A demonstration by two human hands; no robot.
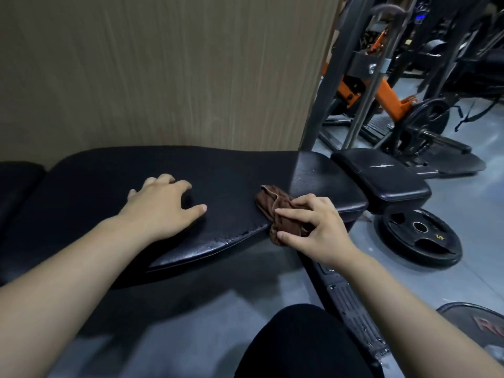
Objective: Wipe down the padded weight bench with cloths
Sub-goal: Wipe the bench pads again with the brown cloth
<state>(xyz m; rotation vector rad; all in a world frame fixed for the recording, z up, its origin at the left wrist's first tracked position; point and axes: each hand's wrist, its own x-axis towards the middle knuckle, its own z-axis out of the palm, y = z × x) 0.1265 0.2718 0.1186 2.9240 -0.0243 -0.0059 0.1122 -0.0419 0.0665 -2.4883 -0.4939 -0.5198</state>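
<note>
Head view: right hand (pixel 319 230) pinches brown cloth (pixel 275 208) at bench pad (pixel 231 173) near edge.
Left hand (pixel 163 205) rests spread on pad, well left. Weight plate (pixel 425 238) on floor right; wood panel (pixel 163 69) behind.

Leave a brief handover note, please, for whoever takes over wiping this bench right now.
Left hand: open, resting on the bench pad, holding nothing.
Right hand: fingers pinch the bunched brown cloth at the pad's near edge.
Done: unclear; no wiped area can be told apart.
To do: probably wipe the pad's top and edges, then the smaller pad to the right.
</note>
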